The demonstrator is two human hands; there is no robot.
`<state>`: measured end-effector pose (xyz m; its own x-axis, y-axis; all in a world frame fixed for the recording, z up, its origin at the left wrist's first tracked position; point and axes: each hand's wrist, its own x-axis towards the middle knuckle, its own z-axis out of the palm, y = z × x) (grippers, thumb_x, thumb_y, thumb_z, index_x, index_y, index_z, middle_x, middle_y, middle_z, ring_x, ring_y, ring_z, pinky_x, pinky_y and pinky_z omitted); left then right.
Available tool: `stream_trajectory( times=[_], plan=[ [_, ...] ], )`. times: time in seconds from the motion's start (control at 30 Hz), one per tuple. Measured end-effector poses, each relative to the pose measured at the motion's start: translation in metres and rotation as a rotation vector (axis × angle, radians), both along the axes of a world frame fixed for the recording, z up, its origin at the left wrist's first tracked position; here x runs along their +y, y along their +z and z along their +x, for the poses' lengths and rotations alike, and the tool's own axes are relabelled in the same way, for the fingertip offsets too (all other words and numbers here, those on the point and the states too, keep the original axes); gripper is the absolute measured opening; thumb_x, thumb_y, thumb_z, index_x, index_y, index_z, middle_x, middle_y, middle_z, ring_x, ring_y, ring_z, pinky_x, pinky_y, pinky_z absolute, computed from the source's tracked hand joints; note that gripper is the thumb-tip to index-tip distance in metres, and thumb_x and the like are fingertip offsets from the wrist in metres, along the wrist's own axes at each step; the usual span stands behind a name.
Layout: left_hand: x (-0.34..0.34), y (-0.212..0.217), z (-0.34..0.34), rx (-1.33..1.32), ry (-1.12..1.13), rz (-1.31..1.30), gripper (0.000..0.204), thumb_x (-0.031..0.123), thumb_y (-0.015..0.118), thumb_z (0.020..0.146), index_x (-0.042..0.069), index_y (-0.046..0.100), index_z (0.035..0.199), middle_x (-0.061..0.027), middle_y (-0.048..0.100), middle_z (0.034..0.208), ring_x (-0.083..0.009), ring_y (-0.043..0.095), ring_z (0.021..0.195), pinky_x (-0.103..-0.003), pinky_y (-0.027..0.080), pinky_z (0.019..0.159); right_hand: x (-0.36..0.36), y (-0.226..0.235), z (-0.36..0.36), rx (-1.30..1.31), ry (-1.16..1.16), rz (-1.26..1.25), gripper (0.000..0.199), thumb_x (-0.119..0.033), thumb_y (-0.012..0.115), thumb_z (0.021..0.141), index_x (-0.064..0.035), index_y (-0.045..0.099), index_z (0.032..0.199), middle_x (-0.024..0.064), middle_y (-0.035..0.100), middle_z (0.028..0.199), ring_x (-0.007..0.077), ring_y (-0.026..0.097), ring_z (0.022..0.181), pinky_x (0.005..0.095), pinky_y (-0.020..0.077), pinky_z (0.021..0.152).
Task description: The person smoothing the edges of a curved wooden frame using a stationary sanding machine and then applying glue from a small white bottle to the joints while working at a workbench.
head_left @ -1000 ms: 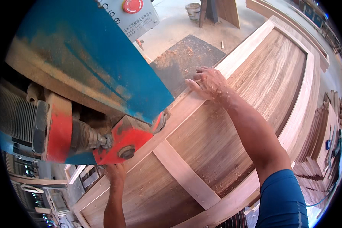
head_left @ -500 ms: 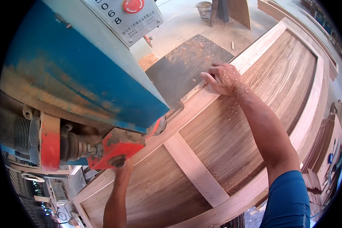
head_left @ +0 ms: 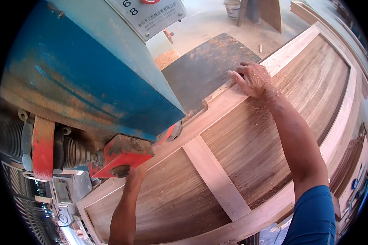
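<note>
A framed wooden door panel point(head_left: 218, 177) with a light frame and darker grained infill lies slantwise under both arms. My right hand point(head_left: 254, 79) rests on its far frame rail, fingers curled over the outer edge and thumb sticking out to the left. Wood chips cling to this hand and its forearm. Close to that hand, a notch point(head_left: 205, 103) is cut in the rail's edge. My left hand point(head_left: 137, 173) reaches the same rail lower left, its fingers hidden behind the red block point(head_left: 124, 154) of a blue machine point(head_left: 90, 87). A round metal part point(head_left: 176, 131) shows beside the rail.
A dark machine table point(head_left: 210, 57) dusted with shavings extends beyond the rail. Farther back stand a bucket point(head_left: 232, 8) and a board point(head_left: 270, 15). Stacked wooden pieces point(head_left: 349, 167) are at the right. The machine's housing overhangs the left side.
The door panel has slid a little up and to the right past the machine, with my right hand moving along on it. The whole view has also shifted slightly.
</note>
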<state>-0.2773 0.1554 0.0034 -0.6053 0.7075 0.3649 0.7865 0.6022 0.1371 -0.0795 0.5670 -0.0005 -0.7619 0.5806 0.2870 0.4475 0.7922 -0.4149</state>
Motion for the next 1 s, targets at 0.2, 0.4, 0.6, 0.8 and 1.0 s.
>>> stream_trajectory(
  times=[0.2, 0.4, 0.6, 0.8, 1.0],
  plan=[
    [-0.001, 0.018, 0.007, -0.013, 0.131, -0.104, 0.038, 0.028, 0.042, 0.098, -0.001, 0.067, 0.096, -0.028, 0.065, 0.094, -0.0476, 0.061, 0.091, -0.054, 0.044, 0.078, -0.001, 0.001, -0.008, 0.027, -0.002, 0.018, 0.053, -0.05, 0.045, 0.098, -0.0064, 0.074, 0.09, 0.0149, 0.067, 0.096, 0.0339, 0.063, 0.098, 0.0447, 0.0487, 0.09],
    [-0.006, 0.002, -0.005, 0.002, 0.129, -0.195, 0.038, 0.028, 0.042, 0.098, -0.001, 0.067, 0.099, -0.0282, 0.065, 0.098, -0.0474, 0.061, 0.093, -0.053, 0.045, 0.08, 0.0, -0.007, -0.004, 0.052, -0.012, 0.046, 0.053, -0.05, 0.045, 0.098, -0.006, 0.074, 0.09, 0.0141, 0.067, 0.096, 0.0345, 0.063, 0.098, 0.0452, 0.0484, 0.09],
    [-0.01, -0.004, -0.01, 0.055, 0.114, -0.127, 0.039, 0.026, 0.041, 0.098, -0.002, 0.068, 0.099, -0.0288, 0.064, 0.1, -0.0471, 0.06, 0.094, -0.052, 0.045, 0.082, -0.002, -0.003, -0.005, 0.053, -0.005, 0.045, 0.052, -0.049, 0.047, 0.097, -0.006, 0.075, 0.093, 0.0157, 0.067, 0.098, 0.0354, 0.064, 0.098, 0.0455, 0.049, 0.089],
    [-0.021, -0.024, -0.029, 0.053, 0.189, -0.114, 0.035, 0.026, 0.046, 0.096, 0.0, 0.068, 0.102, -0.0279, 0.065, 0.1, -0.0475, 0.06, 0.094, -0.053, 0.046, 0.081, -0.001, -0.007, -0.006, 0.086, -0.007, 0.018, 0.052, -0.048, 0.048, 0.097, -0.0045, 0.074, 0.091, 0.0169, 0.067, 0.095, 0.0361, 0.064, 0.097, 0.0455, 0.0492, 0.088],
    [-0.014, -0.018, -0.021, 0.162, 0.093, -0.1, 0.034, 0.029, 0.049, 0.095, 0.002, 0.067, 0.106, -0.0278, 0.064, 0.103, -0.0474, 0.06, 0.095, -0.053, 0.047, 0.081, -0.002, -0.002, -0.004, 0.078, 0.02, 0.027, 0.052, -0.047, 0.049, 0.097, -0.0023, 0.073, 0.086, 0.0182, 0.066, 0.093, 0.0363, 0.064, 0.094, 0.0461, 0.0492, 0.086]
  ],
)
